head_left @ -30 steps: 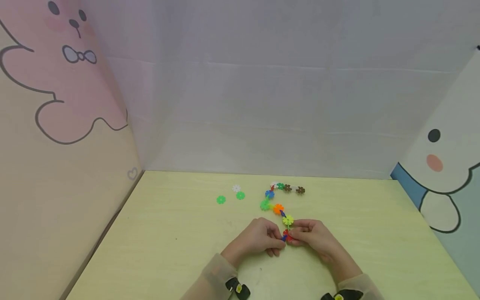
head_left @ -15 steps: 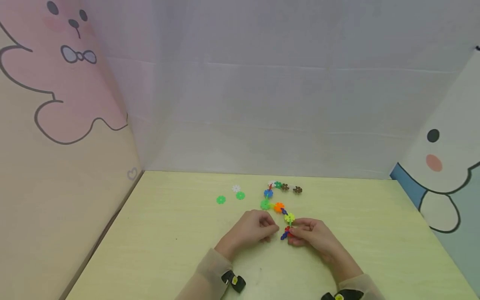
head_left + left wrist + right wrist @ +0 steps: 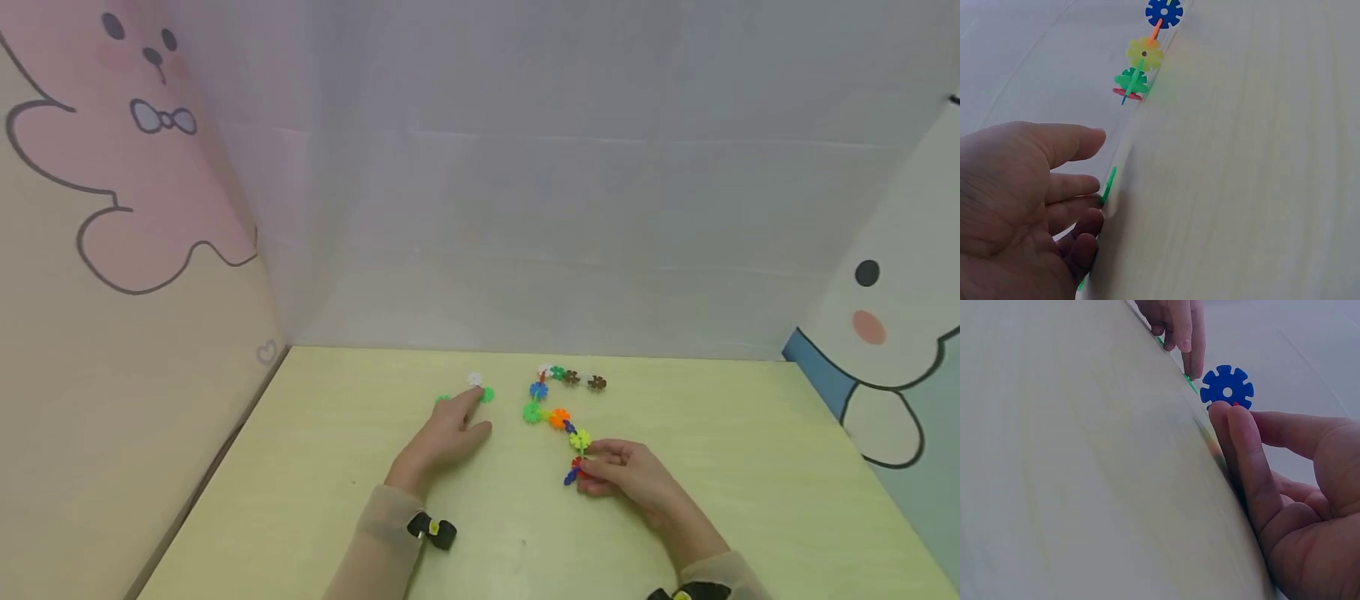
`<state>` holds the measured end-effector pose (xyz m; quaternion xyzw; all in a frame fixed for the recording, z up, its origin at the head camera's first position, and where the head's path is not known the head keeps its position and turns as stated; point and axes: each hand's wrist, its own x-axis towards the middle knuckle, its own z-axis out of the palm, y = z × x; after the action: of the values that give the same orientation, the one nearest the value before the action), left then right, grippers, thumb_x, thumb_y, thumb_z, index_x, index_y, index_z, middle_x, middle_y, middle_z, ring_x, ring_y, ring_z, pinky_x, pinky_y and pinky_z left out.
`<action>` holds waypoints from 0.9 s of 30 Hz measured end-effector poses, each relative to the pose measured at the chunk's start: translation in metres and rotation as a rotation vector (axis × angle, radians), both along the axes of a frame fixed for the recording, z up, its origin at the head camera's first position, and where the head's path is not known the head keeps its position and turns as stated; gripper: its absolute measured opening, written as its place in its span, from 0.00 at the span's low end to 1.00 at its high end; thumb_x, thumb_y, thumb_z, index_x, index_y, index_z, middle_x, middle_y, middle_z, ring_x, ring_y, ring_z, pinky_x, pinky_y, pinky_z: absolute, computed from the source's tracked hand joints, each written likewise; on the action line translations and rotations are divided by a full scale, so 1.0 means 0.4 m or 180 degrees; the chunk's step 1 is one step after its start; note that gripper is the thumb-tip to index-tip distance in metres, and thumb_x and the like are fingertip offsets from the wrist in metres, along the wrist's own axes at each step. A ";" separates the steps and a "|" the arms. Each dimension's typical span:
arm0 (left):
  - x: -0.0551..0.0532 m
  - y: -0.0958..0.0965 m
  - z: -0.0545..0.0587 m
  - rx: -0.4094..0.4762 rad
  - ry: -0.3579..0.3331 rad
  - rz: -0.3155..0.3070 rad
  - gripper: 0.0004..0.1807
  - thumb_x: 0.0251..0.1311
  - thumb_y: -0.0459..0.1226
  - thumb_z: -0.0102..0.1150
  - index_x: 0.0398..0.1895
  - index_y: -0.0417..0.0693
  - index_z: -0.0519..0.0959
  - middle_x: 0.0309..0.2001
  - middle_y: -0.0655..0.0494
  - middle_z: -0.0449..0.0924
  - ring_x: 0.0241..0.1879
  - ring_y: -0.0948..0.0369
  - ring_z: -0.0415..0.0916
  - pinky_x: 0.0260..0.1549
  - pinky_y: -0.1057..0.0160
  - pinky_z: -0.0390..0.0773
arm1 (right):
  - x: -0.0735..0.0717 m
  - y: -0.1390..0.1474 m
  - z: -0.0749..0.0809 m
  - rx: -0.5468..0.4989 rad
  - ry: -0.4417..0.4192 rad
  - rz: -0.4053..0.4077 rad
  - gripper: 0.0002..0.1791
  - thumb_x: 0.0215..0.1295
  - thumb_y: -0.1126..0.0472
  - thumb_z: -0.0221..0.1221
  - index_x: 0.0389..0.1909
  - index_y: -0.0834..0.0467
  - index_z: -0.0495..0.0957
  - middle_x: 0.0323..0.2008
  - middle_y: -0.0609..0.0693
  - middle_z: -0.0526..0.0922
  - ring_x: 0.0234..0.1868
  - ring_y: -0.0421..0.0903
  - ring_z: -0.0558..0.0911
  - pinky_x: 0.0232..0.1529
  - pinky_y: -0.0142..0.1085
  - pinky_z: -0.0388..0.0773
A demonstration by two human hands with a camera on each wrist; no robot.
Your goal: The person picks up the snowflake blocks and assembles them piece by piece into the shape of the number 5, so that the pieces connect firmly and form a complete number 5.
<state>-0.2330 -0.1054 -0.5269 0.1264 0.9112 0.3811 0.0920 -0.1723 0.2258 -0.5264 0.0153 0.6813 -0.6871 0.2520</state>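
My right hand [image 3: 633,475] pinches the red snowflake disc [image 3: 578,465] near the close end of a chain of interlocking plastic snowflake discs. A dark blue disc [image 3: 1227,378] is slotted onto that end and stands on edge. From there the chain winds away through a yellow disc [image 3: 580,440], an orange disc [image 3: 559,418] and a light green disc [image 3: 532,412]. My left hand [image 3: 444,432] is reached out on the left, index fingertip right at a loose green snowflake disc [image 3: 488,395], thumb apart from it. In the left wrist view that green disc [image 3: 1109,185] lies beside the fingertips.
A loose white disc [image 3: 474,379] lies just behind the left fingers. Another loose green disc [image 3: 443,398] is partly hidden by the left hand. The chain's far end has brown discs [image 3: 597,382]. A pale wall [image 3: 540,250] closes off the back of the table [image 3: 315,467].
My left hand has let go of the dark blue disc and moved left and away to the loose green disc. The right hand stays at the red disc; the chain has shifted slightly.
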 end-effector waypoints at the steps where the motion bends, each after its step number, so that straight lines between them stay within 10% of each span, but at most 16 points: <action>1: 0.001 0.001 0.000 -0.0034 0.0034 -0.0081 0.33 0.72 0.47 0.53 0.78 0.51 0.62 0.78 0.53 0.63 0.79 0.48 0.57 0.79 0.42 0.52 | 0.000 0.002 -0.002 0.0008 -0.0007 -0.0005 0.38 0.67 0.61 0.66 0.70 0.76 0.60 0.41 0.55 0.90 0.40 0.47 0.91 0.44 0.35 0.88; 8: 0.004 0.007 0.006 -0.0099 0.0200 -0.0124 0.17 0.69 0.46 0.60 0.56 0.51 0.83 0.64 0.55 0.76 0.54 0.54 0.78 0.60 0.50 0.76 | 0.005 0.008 -0.011 0.0037 0.0003 0.0004 0.38 0.67 0.60 0.66 0.69 0.76 0.61 0.40 0.55 0.90 0.40 0.48 0.91 0.44 0.36 0.88; 13: 0.003 0.005 0.013 -0.0081 0.0103 -0.0098 0.06 0.64 0.43 0.66 0.40 0.54 0.85 0.49 0.58 0.80 0.37 0.62 0.74 0.39 0.63 0.76 | 0.003 0.008 -0.010 0.0020 0.0040 0.0023 0.38 0.69 0.60 0.64 0.71 0.75 0.59 0.41 0.54 0.90 0.40 0.48 0.91 0.44 0.36 0.88; 27: 0.008 0.015 0.026 -0.0196 0.0085 -0.0160 0.13 0.61 0.40 0.67 0.48 0.49 0.82 0.43 0.55 0.78 0.42 0.61 0.72 0.46 0.60 0.75 | -0.007 0.012 -0.012 -0.0029 0.0109 0.0057 0.37 0.72 0.59 0.62 0.72 0.75 0.58 0.44 0.56 0.90 0.42 0.48 0.91 0.44 0.36 0.88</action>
<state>-0.2300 -0.0993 -0.5164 0.1515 0.9202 0.3488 0.0932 -0.1750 0.2306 -0.5311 -0.0037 0.6825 -0.6881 0.2465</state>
